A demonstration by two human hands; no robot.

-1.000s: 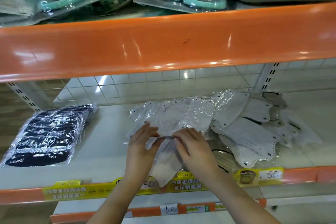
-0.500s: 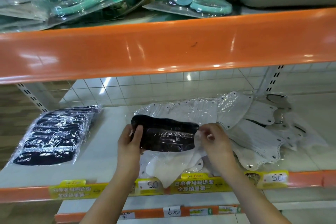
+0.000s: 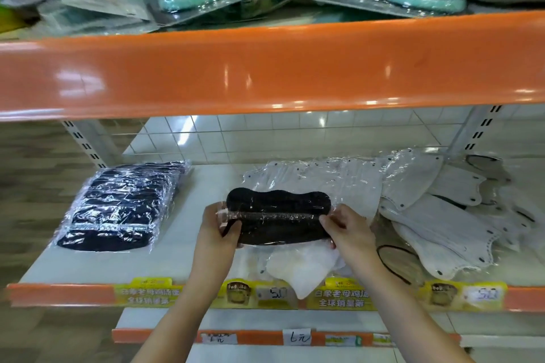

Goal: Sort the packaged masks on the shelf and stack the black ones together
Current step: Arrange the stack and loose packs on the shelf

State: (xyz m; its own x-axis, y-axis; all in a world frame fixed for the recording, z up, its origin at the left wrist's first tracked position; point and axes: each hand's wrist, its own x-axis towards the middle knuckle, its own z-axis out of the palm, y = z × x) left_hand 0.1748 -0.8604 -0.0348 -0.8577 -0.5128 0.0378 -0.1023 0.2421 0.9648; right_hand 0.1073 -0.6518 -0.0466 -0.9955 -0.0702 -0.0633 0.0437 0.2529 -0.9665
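The left hand (image 3: 218, 230) and right hand (image 3: 348, 230) each pinch an end of a black mask in clear plastic wrap (image 3: 277, 216), held just above the white masks (image 3: 339, 183); the stack of wrapped black masks (image 3: 121, 206) lies well left of the left grip.

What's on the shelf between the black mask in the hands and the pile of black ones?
Nothing: the head view shows bare white shelf between the held black mask and the black stack.
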